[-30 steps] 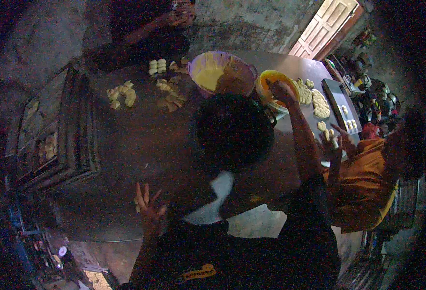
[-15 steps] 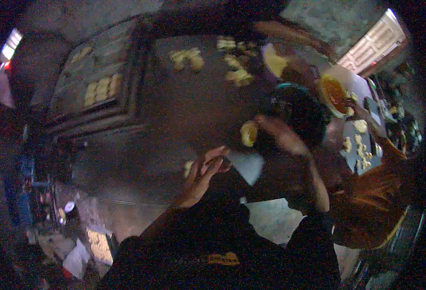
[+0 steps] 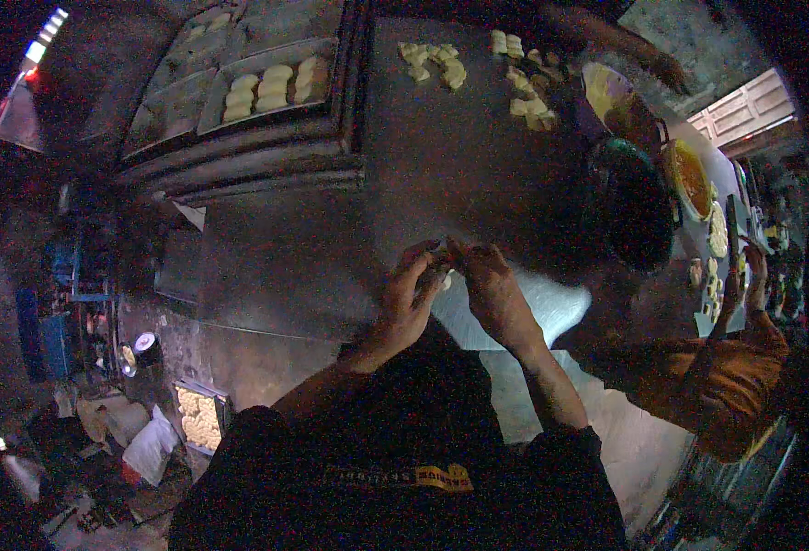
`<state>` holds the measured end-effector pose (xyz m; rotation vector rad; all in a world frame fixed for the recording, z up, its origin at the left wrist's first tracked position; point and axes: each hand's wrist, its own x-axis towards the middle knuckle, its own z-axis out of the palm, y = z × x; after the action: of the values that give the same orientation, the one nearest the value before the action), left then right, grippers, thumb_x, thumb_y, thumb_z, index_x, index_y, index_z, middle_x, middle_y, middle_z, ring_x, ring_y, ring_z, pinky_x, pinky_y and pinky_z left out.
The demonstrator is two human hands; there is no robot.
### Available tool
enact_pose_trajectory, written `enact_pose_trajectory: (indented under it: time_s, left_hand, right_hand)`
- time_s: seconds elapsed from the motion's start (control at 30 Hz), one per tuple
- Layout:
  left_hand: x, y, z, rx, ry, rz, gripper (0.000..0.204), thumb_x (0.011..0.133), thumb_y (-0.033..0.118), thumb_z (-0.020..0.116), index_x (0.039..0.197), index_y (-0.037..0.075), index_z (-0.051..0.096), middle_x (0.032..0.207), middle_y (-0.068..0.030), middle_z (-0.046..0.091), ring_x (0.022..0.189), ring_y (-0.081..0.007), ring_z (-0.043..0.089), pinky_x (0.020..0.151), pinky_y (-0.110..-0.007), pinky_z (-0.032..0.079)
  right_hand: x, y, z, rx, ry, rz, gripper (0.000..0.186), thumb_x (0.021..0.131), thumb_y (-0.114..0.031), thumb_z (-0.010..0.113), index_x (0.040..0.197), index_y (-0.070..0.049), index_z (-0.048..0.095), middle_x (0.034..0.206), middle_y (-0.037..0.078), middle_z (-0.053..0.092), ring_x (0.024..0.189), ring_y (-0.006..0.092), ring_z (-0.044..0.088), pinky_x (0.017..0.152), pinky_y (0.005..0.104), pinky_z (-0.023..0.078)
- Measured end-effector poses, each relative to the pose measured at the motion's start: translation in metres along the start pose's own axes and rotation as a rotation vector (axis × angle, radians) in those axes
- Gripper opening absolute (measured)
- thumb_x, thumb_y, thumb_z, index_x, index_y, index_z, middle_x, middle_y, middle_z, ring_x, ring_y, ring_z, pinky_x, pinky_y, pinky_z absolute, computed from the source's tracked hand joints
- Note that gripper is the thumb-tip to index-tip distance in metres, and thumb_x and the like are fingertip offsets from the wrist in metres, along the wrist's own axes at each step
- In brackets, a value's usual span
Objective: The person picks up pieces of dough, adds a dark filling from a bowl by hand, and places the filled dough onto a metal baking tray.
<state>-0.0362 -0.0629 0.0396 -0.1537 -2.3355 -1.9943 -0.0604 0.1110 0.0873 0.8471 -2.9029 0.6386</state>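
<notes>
Lying below the bench's [image 3: 459, 156] near edge, far left: a white bag [image 3: 152, 450], crumpled.
Floor-level tray [image 3: 180, 404]: below the bench's near edge too, right of the bag, packed with pale pieces.
Tray stack [image 3: 354, 156]: dark, on the far left part of the bench; three long pale loaves [image 3: 274, 89] lie side by side in its top, nearest the bench's middle.
Left hand [image 3: 409, 289]: above the bench's near edge, fingers bent in narrow on the pale piece, tips meeting the other hand's.
Dough cluster [image 3: 432, 64]: pale lumps at the bench's far side.
Pale piece [image 3: 447, 279]: small, between both hands above the bench's near edge, mostly hidden by fingers.
Right hand [image 3: 492, 280]: above the bench's near edge, fingers curled close on the same pale piece.
Second cluster [image 3: 526, 101]: more dough, toward the bench's far edge.
Purple basin [image 3: 590, 110]: on the bench's far side.
Dark tub [image 3: 639, 211]: on the bench's right half, contents too dark to tell.
Yellow bowl [image 3: 671, 167]: farther right on the bench, with an orange filling inside.
Co-worker [image 3: 721, 386]: in orange, at the bench's right end, hands near small dough pieces [image 3: 713, 286].
</notes>
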Motion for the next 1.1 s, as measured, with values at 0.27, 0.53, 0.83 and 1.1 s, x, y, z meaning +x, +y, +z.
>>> enact_pose_trajectory:
  time_s: [0.27,0.53,0.83,1.1]
  left_hand:
    - [0.001,-0.024,-0.020,-0.985,-0.220,-0.583,0.023,0.098,0.015,0.062,0.120,0.008,0.061,0.119,-0.0077,0.067,0.109,-0.0184,0.066,0.093,-0.037,0.056]
    - [0.012,0.043,-0.015,-0.251,-0.349,-0.088,0.023,0.094,0.019,0.070,0.112,0.006,0.067,0.111,-0.0071,0.072,0.103,-0.0180,0.070,0.091,-0.034,0.057]
    - [0.013,0.044,0.031,-0.113,-0.127,-0.228,0.018,0.096,0.017,0.068,0.104,0.002,0.069,0.112,-0.0118,0.070,0.103,-0.0229,0.070,0.079,-0.035,0.063]
    - [0.008,0.038,0.067,-0.794,-0.178,-0.623,0.040,0.098,0.020,0.066,0.130,0.001,0.056,0.128,-0.0150,0.062,0.115,-0.0277,0.064,0.092,-0.039,0.061]
  right_hand:
    - [-0.018,-0.028,-0.035,0.362,-0.016,-0.002,0.037,0.087,0.002,0.067,0.121,-0.012,0.064,0.113,0.013,0.069,0.097,0.0301,0.071,0.083,0.0383,0.058]
    - [-0.036,-0.014,-0.050,0.761,-0.035,0.461,0.011,0.092,-0.004,0.069,0.100,-0.001,0.061,0.094,0.007,0.073,0.081,0.0154,0.071,0.063,0.0277,0.055]
    - [-0.043,0.031,-0.044,0.511,0.179,0.163,0.032,0.085,-0.005,0.076,0.117,-0.007,0.073,0.105,0.010,0.070,0.080,0.0178,0.066,0.067,0.0299,0.054]
    - [-0.050,0.089,-0.059,0.624,-0.031,-0.010,0.025,0.081,-0.002,0.078,0.105,-0.006,0.073,0.098,0.010,0.071,0.086,0.0220,0.070,0.073,0.0301,0.057]
